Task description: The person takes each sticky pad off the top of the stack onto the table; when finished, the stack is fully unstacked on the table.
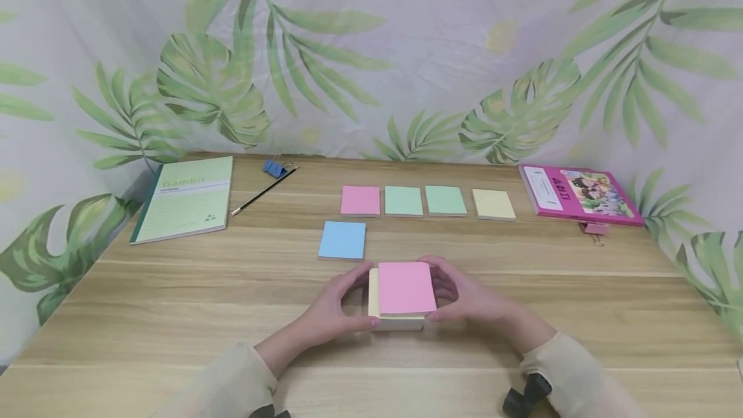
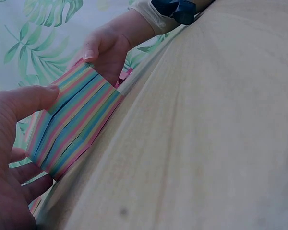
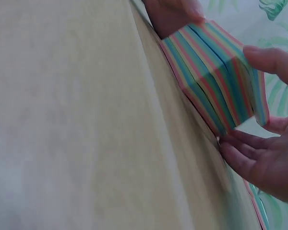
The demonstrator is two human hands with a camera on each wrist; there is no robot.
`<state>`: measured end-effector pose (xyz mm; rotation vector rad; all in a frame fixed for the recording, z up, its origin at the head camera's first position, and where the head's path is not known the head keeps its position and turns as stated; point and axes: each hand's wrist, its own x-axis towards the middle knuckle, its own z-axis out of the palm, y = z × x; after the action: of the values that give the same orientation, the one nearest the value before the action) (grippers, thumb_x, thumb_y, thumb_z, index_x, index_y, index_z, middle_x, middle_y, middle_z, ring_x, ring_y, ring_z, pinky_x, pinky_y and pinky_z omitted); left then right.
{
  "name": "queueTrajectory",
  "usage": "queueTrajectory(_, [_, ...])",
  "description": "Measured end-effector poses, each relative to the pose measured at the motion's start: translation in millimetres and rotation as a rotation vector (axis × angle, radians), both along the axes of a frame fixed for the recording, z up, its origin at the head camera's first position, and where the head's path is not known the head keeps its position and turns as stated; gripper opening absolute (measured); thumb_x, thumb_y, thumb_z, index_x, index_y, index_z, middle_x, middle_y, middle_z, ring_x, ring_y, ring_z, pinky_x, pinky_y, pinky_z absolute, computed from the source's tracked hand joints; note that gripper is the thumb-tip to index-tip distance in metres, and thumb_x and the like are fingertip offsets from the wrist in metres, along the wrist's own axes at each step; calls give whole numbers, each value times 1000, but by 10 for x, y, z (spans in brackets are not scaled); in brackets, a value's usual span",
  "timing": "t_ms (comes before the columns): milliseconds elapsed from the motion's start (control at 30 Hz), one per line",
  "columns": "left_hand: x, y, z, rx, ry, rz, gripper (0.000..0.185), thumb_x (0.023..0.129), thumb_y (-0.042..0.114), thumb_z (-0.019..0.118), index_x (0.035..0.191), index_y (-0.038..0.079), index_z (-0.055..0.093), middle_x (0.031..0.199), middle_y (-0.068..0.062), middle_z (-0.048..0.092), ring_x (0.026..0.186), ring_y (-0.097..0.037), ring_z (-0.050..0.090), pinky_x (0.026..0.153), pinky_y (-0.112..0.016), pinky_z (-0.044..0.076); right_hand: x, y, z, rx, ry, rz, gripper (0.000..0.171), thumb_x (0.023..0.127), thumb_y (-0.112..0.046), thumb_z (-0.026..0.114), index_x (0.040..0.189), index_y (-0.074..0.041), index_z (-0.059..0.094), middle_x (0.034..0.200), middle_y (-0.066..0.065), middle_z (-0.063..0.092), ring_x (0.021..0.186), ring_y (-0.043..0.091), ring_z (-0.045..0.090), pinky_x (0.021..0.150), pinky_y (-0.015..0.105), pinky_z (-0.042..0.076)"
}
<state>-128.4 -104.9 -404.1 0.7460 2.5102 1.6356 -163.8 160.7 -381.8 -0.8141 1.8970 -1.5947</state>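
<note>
A stack of sticky note pads [image 1: 398, 324], striped in several colours along its sides, stands on the table in front of me. Its top pad, a pink sticky note pad [image 1: 406, 288], is shifted to the right, so a strip of the yellow sheet [image 1: 374, 295] below shows. My left hand [image 1: 326, 313] grips the stack's left side, thumb at the near corner and fingers at the far one. From the right, my right hand [image 1: 473, 302] holds the pink pad between thumb and fingers. In the right wrist view, the lower fingers [image 3: 249, 148] reach down beside the stack's base.
Behind the stack lie a blue pad [image 1: 342, 240] and a row with a pink pad [image 1: 360, 201], two green pads [image 1: 404, 201] and a yellow pad [image 1: 493, 204]. A notebook [image 1: 188, 199], pencil [image 1: 264, 191] and blue binder clip [image 1: 275, 168] lie left; a book [image 1: 583, 194] and pink clip [image 1: 594, 229] right.
</note>
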Motion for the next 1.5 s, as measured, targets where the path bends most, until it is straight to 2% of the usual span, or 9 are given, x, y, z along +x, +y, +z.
queueTrajectory(100, [9, 6, 4, -11, -4, 13, 83, 63, 32, 75, 132, 9, 34, 122, 1, 47, 114, -16, 36, 97, -41, 23, -49, 111, 25, -49, -65, 16, 81, 71, 2, 66, 133, -1, 14, 122, 20, 40, 109, 29, 42, 90, 36, 36])
queueTrajectory(233, [22, 6, 20, -33, -16, 30, 83, 63, 34, 75, 132, 9, 34, 122, 2, 47, 115, -18, 35, 96, -43, 22, -157, 224, 77, -187, -182, 52, 85, 71, 11, 60, 134, 1, 5, 120, 26, 42, 104, 32, 48, 85, 39, 40])
queueTrajectory(367, [21, 3, 23, -48, -17, 30, 83, 64, 35, 74, 132, 9, 34, 123, 2, 46, 115, -18, 34, 96, -44, 21, -303, 260, 176, -268, -277, 7, 89, 68, 16, 56, 136, -3, 1, 121, 25, 41, 102, 30, 49, 83, 36, 42])
queueTrajectory(433, [22, 6, 31, -62, -6, 25, 82, 65, 33, 74, 132, 8, 33, 123, 1, 46, 116, -18, 33, 96, -45, 21, -380, 238, 226, -262, -300, -42, 89, 69, 17, 54, 137, -6, 0, 121, 23, 41, 102, 28, 49, 83, 35, 43])
queueTrajectory(533, [77, 27, 166, -48, -22, 18, 79, 66, 25, 74, 131, 4, 33, 123, -6, 46, 116, -23, 33, 96, -47, 20, -509, 161, 237, -239, -301, -90, 87, 70, 18, 52, 137, -9, 3, 121, 23, 39, 102, 27, 49, 83, 35, 42])
queueTrajectory(667, [141, 51, 309, -23, -51, 20, 77, 66, 17, 73, 130, 1, 34, 123, -11, 45, 116, -28, 32, 96, -49, 19, -672, 29, 142, -215, -322, -128, 88, 71, 19, 52, 138, -12, 5, 124, 27, 35, 104, 29, 48, 85, 39, 40])
queueTrajectory(933, [26, 5, 31, -61, -35, 33, 82, 65, 34, 74, 132, 10, 33, 124, 2, 45, 116, -19, 33, 96, -44, 22, -881, -182, -97, -199, -396, -146, 88, 72, 21, 49, 139, -14, 4, 128, 30, 29, 99, 29, 51, 83, 35, 43])
queueTrajectory(1167, [16, 8, 7, -64, -27, 31, 81, 65, 37, 73, 132, 13, 34, 124, 4, 45, 116, -17, 33, 96, -44, 22, -910, -258, -164, -153, -429, -176, 90, 73, 21, 49, 139, -18, 4, 126, 30, 32, 88, 25, 56, 80, 33, 45])
queueTrajectory(1500, [24, 1, 21, -71, -24, 36, 82, 65, 37, 73, 133, 13, 34, 125, 5, 44, 117, -16, 31, 97, -43, 19, -874, -188, -82, 0, -312, -176, 86, 76, 12, 56, 139, -16, 5, 110, 25, 50, 90, 23, 55, 81, 34, 44])
